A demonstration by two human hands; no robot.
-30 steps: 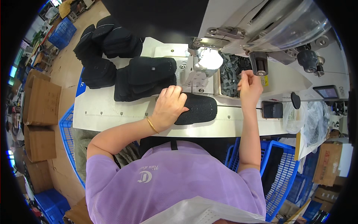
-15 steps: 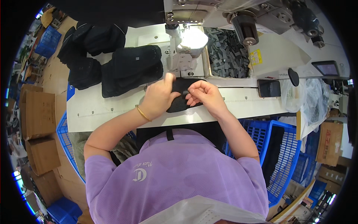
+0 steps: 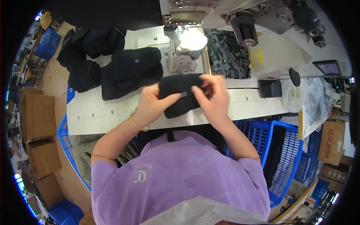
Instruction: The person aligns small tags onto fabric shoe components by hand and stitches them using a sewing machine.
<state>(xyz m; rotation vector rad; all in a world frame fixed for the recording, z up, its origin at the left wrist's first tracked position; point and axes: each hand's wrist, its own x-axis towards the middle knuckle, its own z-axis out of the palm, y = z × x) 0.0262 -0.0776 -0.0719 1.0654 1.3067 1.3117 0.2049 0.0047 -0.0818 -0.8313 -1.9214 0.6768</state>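
A black mesh fabric piece (image 3: 178, 80) is raised in front of the sewing machine head (image 3: 183, 56). On its face lies a small grey label (image 3: 183, 94). My left hand (image 3: 150, 107) grips the piece by its left side, thumb touching the label and the other fingers behind the cloth. At the right edge, my right hand (image 3: 216, 99) is closed on the same piece, thumb in front; its fingers are slightly blurred. Left of the machine, a stack of black fabric pieces (image 3: 131, 71) lies on the white table (image 3: 120, 122), the top one bearing a small grey label.
Many loose grey labels (image 3: 229, 52) fill a tray beside the machine. More black pieces (image 3: 84, 73) are heaped at the far left. A phone (image 3: 270, 89) and clear plastic bags (image 3: 313, 97) lie at the right. A blue basket (image 3: 287, 165) stands below the table's right side.
The black piece has come up off the table toward me, and its label shows more plainly. My left thumb has moved onto the label; my right hand has shifted to the piece's right edge.
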